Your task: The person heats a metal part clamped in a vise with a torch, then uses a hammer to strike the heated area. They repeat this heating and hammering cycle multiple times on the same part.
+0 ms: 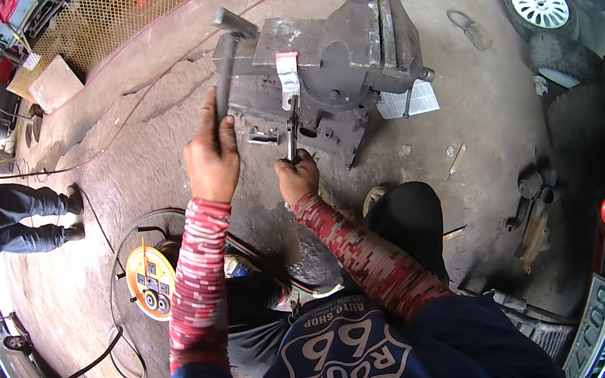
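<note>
My left fingers clutching a hammer, right fingers gripping pliers, hiding their handle ends, metal strip overlapping the vise edge

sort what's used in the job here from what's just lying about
In use: hammer in the left hand; pliers in the right hand; metal strip at the pliers' tips; vise beneath it.

Apparently lying about: papers; orange reel; white-spoked wheels.

The hammer is left of the pliers, wheels right of the vise.
</note>
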{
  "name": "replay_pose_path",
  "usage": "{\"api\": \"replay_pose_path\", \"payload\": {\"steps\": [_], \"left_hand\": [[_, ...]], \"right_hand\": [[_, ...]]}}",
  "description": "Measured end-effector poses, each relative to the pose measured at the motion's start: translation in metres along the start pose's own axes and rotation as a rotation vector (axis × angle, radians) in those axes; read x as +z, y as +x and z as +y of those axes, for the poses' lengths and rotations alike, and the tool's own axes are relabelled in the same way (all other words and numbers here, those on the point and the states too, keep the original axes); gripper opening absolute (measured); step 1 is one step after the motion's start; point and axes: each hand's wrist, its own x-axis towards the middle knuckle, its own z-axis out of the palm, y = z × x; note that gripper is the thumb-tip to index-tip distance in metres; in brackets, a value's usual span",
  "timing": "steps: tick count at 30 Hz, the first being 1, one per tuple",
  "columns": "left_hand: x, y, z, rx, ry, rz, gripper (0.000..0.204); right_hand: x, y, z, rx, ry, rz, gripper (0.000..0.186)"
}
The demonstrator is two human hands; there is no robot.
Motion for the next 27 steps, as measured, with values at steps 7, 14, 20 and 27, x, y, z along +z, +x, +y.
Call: {"api": "replay_pose_path", "payload": {"steps": [7,14,20,27], "left_hand": [[0.006,-0.002,0.021,0.021,-0.094,0.07,0.051],[-0.007,0.005,-0.009,-0.003,-0.042,-0.111,0.044],[-0.039,-0.009,-0.005,-0.16,-0.342,-0.072,0.049],[-0.012,-0.012,0.004,-0.02,-0.361,-0.053,0.051]], "right_hand": [[0.004,0.003,0.001,-0.032,-0.069,0.044,0.019],[-0.017,-0.024,-0.066,0.213,0.128,-0.15,0.022],[-0.069,-0.021,-0.166,0.541,0.335,-0.643,0.033],[-0.098,0.004,-0.211,0.787,1.131,-1.001,0.052]]}}
